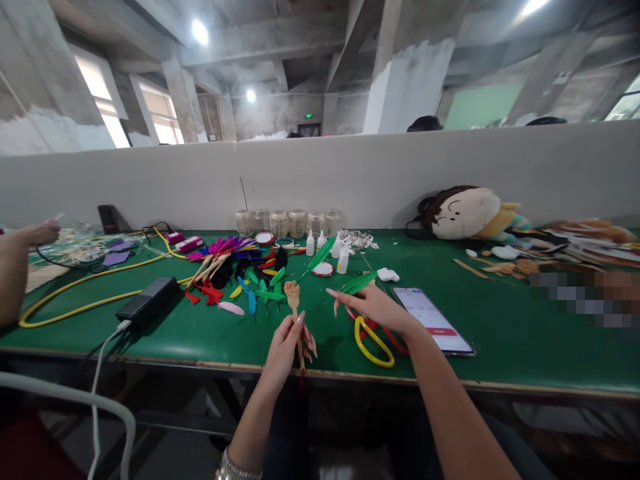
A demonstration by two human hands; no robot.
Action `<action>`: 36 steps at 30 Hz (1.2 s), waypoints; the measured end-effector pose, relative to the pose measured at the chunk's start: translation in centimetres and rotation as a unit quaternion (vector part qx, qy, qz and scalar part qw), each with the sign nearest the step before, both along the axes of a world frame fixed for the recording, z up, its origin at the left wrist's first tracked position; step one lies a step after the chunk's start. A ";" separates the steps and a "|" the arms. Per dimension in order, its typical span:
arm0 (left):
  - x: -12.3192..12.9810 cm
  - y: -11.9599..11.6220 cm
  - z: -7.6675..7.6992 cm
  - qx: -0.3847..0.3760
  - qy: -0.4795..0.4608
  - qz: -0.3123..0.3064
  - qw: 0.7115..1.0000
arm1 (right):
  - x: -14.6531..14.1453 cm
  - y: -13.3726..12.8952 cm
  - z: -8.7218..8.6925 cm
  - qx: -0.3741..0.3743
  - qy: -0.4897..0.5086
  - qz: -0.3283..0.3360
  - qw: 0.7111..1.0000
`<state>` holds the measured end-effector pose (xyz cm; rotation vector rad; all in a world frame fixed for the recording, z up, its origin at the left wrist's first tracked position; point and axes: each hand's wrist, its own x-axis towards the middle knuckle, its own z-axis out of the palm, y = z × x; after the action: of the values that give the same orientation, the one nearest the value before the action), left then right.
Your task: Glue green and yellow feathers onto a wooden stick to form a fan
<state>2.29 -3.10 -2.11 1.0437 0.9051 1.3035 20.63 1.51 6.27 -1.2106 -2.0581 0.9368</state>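
My left hand [290, 343] is closed around a thin wooden stick [293, 300] with a wide flat head, held upright near the table's front edge. A green feather [319, 259] slants up and right from that head; whether it is fixed there I cannot tell. My right hand [373, 308] pinches a second green feather [359, 283], its tip pointing up and right. Under this hand lie what look like scissors [374, 343] with yellow and red handles, the blades hidden. Loose green feathers [270, 291] lie beyond my left hand, beside a bundle of colourful feathered sticks [220, 257].
Glue bottles [343, 260] and glass jars [297, 223] stand toward the partition. A lit phone [435, 320] lies right of my right hand. Left are a black power adapter [149, 298] and a yellow cable [80, 310]. A plush doll [465, 212] rests at back right. Another person's hand [43, 233] is far left.
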 end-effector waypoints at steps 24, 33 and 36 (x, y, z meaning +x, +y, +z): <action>0.0 -0.4 0.1 0.014 0.000 -0.096 0.995 | -2.7 -0.8 0.2 -0.007 0.077 -0.010 0.997; -0.1 -0.4 0.1 0.028 -0.001 -0.107 0.994 | -2.5 -0.5 0.1 0.036 0.091 -0.022 0.995; -0.1 -0.4 0.1 0.035 0.006 -0.109 0.993 | -2.5 -0.5 0.1 0.049 0.103 -0.029 0.993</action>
<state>2.18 -3.54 -2.05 1.1719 0.7363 1.1523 18.16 1.00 6.35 -1.0697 -1.8746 0.8826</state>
